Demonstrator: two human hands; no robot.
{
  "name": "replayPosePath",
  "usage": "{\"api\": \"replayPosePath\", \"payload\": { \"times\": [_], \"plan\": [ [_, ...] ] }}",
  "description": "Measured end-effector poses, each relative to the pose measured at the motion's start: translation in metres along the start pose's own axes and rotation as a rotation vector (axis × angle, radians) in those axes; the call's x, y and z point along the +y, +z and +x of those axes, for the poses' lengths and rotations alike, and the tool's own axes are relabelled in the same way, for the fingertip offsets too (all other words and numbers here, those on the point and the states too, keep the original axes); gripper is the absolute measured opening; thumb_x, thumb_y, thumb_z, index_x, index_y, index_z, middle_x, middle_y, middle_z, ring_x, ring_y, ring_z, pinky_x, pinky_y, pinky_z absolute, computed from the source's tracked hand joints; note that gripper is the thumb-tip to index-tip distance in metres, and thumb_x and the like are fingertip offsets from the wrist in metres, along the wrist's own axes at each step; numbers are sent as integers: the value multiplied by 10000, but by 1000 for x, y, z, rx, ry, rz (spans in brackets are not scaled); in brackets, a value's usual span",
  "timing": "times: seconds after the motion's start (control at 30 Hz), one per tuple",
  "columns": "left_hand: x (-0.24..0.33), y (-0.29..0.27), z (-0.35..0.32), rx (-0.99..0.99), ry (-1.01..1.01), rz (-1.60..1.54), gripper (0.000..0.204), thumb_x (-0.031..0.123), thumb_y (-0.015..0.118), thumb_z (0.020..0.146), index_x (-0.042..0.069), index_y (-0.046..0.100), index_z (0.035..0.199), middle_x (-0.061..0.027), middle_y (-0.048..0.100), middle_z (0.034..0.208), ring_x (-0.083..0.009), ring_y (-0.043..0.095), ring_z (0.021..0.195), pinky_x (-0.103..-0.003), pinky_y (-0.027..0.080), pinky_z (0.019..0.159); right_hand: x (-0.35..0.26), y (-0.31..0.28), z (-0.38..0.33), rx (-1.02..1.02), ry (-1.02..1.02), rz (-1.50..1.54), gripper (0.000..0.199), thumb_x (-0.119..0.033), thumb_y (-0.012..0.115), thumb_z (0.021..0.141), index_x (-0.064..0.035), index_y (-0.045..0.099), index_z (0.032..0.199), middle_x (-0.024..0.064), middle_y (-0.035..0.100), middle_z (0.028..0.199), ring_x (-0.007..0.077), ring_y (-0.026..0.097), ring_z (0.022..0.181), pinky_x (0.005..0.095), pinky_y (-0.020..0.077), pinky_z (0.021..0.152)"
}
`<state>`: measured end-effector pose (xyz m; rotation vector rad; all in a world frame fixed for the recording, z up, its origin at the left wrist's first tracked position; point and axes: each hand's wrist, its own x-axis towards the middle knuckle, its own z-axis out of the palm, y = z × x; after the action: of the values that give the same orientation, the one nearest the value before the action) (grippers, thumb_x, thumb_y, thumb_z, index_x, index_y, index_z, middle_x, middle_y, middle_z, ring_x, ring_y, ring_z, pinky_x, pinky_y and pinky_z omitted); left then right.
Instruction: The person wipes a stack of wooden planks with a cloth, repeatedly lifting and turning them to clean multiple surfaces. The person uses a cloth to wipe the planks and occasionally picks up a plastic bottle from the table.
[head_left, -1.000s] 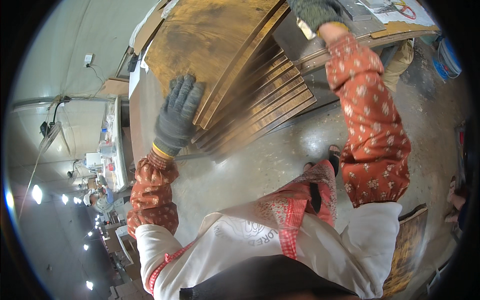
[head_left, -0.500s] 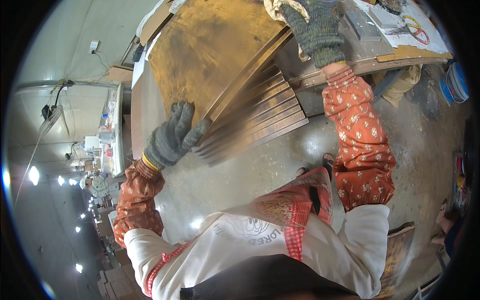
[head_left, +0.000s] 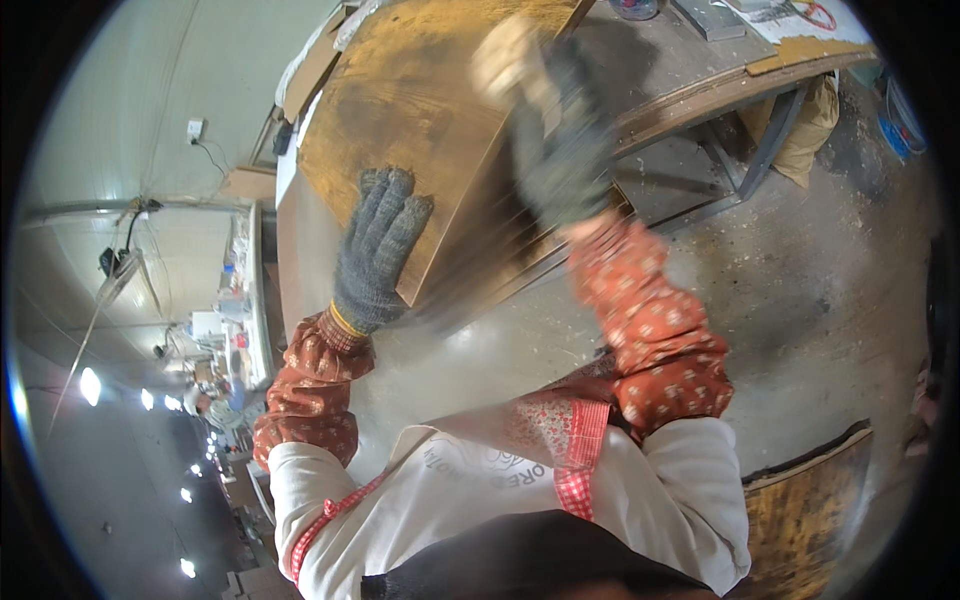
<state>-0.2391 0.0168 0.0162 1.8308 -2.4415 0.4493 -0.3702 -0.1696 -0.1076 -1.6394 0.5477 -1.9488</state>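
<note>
A wooden panel (head_left: 400,115) with a patchy yellow-brown and dark stain lies at a slant in front of me. My left hand (head_left: 380,240), in a dark grey knitted glove, rests flat on the panel's near corner with its fingers stretched out. My right hand (head_left: 565,145), in a matching glove, is smeared by motion at the panel's right edge. It grips a bunched cream cloth (head_left: 508,62), which is also blurred. Below that edge, partly hidden by my right hand and the panel, is a dark brown slatted wooden piece (head_left: 500,265).
A worktable (head_left: 680,85) on metal legs stands at the back right, with a grey block (head_left: 710,18) on it. A tan sack (head_left: 805,130) sits beneath. Another stained board (head_left: 805,510) leans at the lower right. Cluttered shelving (head_left: 235,310) runs along the left.
My right hand has swept left and nearer with the cloth, from the panel's far right side. My left hand has shifted onto the panel's near corner, its fingers now lying flatter.
</note>
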Motion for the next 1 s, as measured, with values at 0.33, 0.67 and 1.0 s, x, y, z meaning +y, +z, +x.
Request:
{"api": "replayPosePath", "payload": {
  "times": [0.33,0.67,1.0],
  "plan": [
    [-5,7,-14,66,116,20,629,164,693,791,32,487,1370,-274,507,1362,-491,470,1280,-563,381,1076,-69,24,-26,-34,505,562,498,-151,623,869,-75,504,1347,163,534,1300,389,487,1235,540,345,1057],
    [-21,10,-25,185,335,92,938,215,769,557,47,441,1420,-240,515,1352,-481,487,1256,-516,432,1034,-88,21,-44,-13,81,202,464,-257,543,948,-125,476,1387,166,497,1357,387,461,1246,518,354,1046],
    [-5,0,-19,-50,-32,-56,684,134,740,721,-15,514,1349,-263,508,1379,-458,471,1298,-511,382,1090,-90,22,-41,93,5,125,464,-261,580,926,-148,504,1369,124,520,1341,389,453,1221,572,347,1010]
  ]
}}
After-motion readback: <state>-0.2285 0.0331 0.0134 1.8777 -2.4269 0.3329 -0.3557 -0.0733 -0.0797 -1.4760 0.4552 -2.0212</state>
